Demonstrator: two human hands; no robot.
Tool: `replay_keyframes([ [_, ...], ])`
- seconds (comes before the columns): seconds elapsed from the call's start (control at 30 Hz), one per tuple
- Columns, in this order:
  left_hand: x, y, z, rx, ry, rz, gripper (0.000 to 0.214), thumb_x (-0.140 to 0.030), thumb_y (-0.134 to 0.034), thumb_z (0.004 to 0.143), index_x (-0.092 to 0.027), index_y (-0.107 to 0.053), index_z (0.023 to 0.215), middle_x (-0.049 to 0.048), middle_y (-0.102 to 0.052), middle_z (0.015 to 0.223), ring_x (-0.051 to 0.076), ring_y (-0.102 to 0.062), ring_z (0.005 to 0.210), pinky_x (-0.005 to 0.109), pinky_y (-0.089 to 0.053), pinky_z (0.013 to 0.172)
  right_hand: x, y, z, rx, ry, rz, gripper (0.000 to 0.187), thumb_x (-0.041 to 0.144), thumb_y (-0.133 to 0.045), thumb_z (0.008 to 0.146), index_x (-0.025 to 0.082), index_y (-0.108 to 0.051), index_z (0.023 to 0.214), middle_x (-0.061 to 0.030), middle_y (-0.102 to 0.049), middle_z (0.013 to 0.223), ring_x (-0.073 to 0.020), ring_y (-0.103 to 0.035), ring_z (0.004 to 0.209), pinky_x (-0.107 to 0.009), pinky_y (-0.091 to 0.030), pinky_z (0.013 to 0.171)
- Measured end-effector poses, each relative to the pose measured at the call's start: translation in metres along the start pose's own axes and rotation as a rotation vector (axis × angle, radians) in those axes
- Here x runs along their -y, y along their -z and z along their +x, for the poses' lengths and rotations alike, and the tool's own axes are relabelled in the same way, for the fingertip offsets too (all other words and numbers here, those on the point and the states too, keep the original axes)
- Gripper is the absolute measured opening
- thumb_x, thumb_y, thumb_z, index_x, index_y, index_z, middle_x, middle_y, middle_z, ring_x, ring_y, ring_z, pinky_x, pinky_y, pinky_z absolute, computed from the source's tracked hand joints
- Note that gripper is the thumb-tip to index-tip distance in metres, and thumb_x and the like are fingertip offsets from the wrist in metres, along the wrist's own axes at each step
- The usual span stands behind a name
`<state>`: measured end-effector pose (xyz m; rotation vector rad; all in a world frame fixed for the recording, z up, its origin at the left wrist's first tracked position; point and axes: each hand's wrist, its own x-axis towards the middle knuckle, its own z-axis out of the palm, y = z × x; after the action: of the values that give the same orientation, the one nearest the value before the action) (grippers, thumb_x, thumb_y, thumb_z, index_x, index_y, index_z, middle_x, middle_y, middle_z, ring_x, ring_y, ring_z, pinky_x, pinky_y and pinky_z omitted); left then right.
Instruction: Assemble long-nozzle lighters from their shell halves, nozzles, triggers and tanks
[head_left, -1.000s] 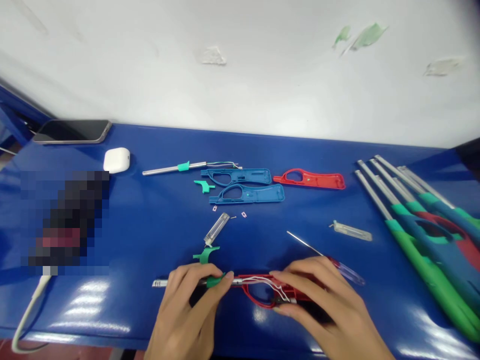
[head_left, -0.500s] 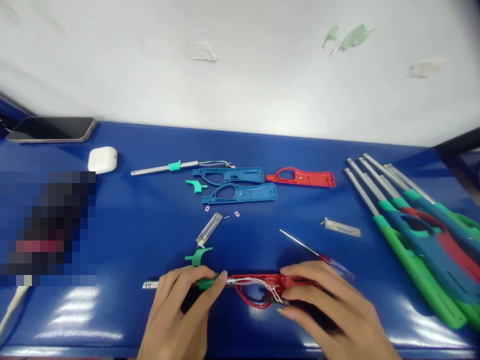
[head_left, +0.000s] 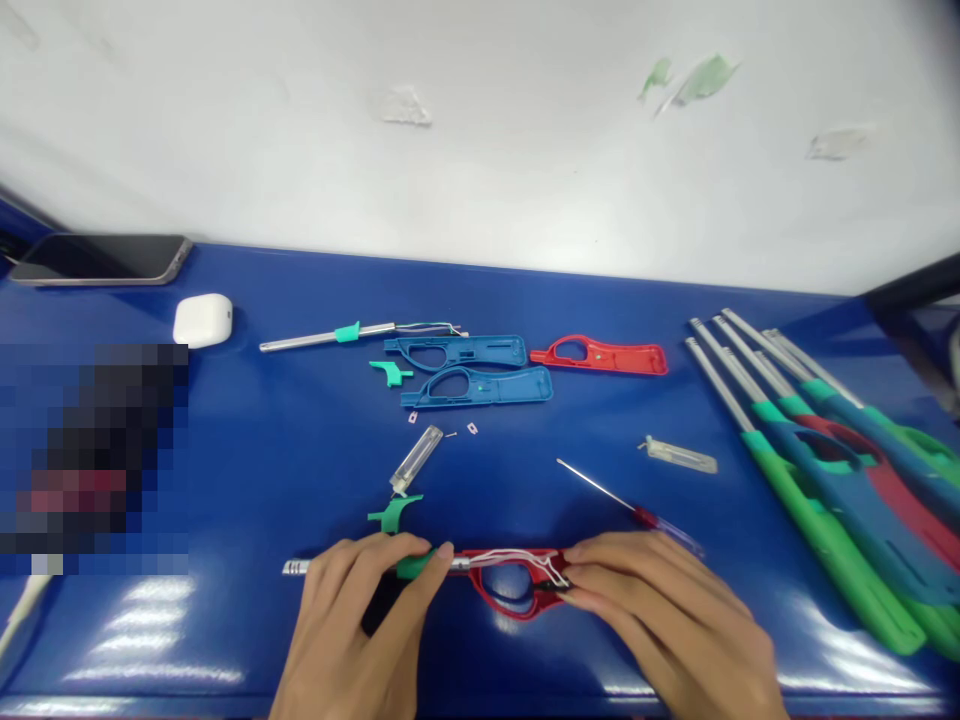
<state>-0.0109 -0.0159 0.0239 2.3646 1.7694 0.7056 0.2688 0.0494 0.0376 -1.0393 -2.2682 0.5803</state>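
Maybe wires (head_left: 517, 554) slip out if the left hand (head_left: 364, 610), holding the tube (head_left: 460, 564), or right hand (head_left: 667, 605), holding the shell (head_left: 545, 601), tugs.

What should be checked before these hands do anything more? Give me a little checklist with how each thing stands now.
1. Left hand gripping the metal tube: ok, thumb and fingers are around it.
2. Right hand on the held shell: ok, its fingers cover the right part.
3. White wires tucked firmly in place: cannot tell, their right ends meet the fingertips.
4. Nearer green trigger fitted in a shell: not ok, it lies loose beyond the left hand.
5. Screwdriver close by: ok, just beyond the right hand.
6. Other red shell joined to the held one: not ok, it lies apart, farther back.
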Motion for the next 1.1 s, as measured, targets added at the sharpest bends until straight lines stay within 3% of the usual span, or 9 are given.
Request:
replay_keyframes([
  [0.33, -0.011, 0.002, 0.01, -0.015, -0.001, -0.028, 0.038, 0.0, -0.056, 0.096, -0.017, -0.065, 0.129, 0.0088, -0.062, 0.119, 0.023, -0.055, 0.113, 0.041, -0.038, 0.101, 0.0, -0.001, -0.001, 0.009, 0.025, 0.01, 0.018, 0.012, -0.064, 0.098, 0.023, -0.072, 0.11, -0.0015, -0.078, 0.102, -0.0169, -0.074, 0.088, -0.031, -0.059, 0.08],
  [0.67, -0.014, -0.009, 0.018, -0.065, -0.12, -0.091, 0.031, -0.008, -0.064, 0.096, -0.023, -0.072, 0.122, 0.0039, -0.068, 0.116, 0.021, -0.058, 0.111, 0.037, -0.045, 0.102, 0.005, -0.007, 0.005, -0.05, 0.033, 0.018, 0.011, 0.013, -0.065, 0.099, 0.02, -0.072, 0.105, -0.0024, -0.076, 0.097, -0.0152, -0.07, 0.083, -0.029, -0.057, 0.074],
  [0.87, -0.022, -0.02, 0.026, -0.025, -0.153, -0.122, 0.025, -0.013, -0.061, 0.1, -0.025, -0.073, 0.119, 0.0033, -0.07, 0.115, 0.021, -0.058, 0.108, 0.037, -0.049, 0.096, 0.01, -0.007, 0.004, -0.058, 0.012, 0.026, 0.01, 0.016, -0.06, 0.102, 0.019, -0.07, 0.105, -0.0028, -0.075, 0.096, -0.0157, -0.067, 0.081, -0.03, -0.055, 0.073],
  [1.1, -0.024, -0.02, 0.029, -0.053, -0.158, -0.141, 0.025, -0.01, -0.062, 0.098, -0.022, -0.073, 0.116, 0.0043, -0.07, 0.112, 0.02, -0.058, 0.106, 0.037, -0.05, 0.094, 0.009, -0.007, 0.004, -0.064, 0.016, 0.019, 0.01, 0.016, -0.06, 0.102, 0.02, -0.07, 0.103, -0.0023, -0.074, 0.094, -0.0152, -0.067, 0.08, -0.03, -0.055, 0.073],
])
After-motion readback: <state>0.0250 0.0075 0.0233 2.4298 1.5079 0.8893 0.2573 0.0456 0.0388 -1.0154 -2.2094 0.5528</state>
